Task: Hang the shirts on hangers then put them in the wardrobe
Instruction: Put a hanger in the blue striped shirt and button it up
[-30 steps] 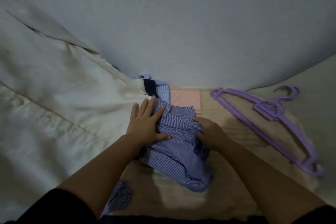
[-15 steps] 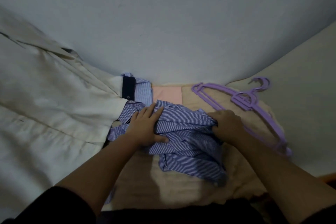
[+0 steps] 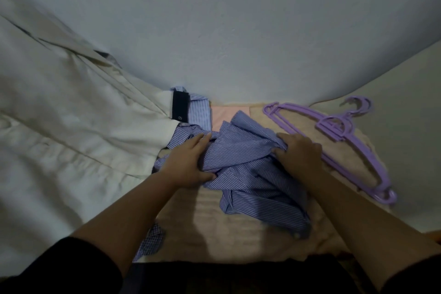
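crumpled blue-and-white striped shirt [image 3: 248, 172] bunched between left hand [image 3: 188, 164] and right hand [image 3: 298, 153]

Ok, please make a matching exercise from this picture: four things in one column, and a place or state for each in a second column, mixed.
Things:
1. striped shirt
2. purple hangers
3. pink cloth
4. cream sheet

Places or states:
A. lying untouched, right of the right hand
B. folded flat by the wall
C. crumpled, gripped by both hands, the left hand included
D. spread at the left

Pairs: 1-C, 2-A, 3-B, 4-D
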Tool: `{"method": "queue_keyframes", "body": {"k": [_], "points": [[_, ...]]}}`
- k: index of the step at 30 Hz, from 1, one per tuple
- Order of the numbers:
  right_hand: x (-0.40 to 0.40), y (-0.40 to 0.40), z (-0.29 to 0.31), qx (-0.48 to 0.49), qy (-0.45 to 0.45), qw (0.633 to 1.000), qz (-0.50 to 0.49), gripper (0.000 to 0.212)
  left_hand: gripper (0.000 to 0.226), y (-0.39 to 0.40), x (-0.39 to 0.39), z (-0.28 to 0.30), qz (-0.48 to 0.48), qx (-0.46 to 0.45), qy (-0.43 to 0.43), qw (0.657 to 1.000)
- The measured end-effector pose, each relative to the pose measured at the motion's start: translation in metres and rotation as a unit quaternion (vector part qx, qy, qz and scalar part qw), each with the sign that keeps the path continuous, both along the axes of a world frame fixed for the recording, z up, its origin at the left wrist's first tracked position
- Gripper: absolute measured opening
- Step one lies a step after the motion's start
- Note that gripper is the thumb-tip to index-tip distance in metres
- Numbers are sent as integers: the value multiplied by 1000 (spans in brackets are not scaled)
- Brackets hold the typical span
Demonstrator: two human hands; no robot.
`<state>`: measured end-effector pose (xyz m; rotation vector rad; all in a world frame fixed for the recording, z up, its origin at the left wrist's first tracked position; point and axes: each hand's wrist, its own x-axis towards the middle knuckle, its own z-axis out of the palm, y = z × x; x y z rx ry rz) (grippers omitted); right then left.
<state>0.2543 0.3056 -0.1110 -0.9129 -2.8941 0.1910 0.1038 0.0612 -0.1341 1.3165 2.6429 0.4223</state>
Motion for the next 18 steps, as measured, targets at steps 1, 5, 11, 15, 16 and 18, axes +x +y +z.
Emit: {"method": "queue_keyframes", "body": {"k": [1,5,11,15,16,18], "points": [[3,-1,2,-8,2,1000,24,51,111,0,4,0,-11,7,16,1000],[25,-17,-3,-13,73,989,128,54,90,5,24,-2,-65,42,40,996],[83,-53,-21,4,88,973,213,46,80,6,66,-8,-125,47,55,989],[108,-59,-41,101,37,963,247,41,86,1,88,-16,-121,-23,58,991],[108,-57,-40,112,44,965,231,32,88,0,92,-18,-114,-45,64,990],[105,-51,-32,106,81,977,165,21,90,-2,95,-13,-90,-84,90,988]]}}
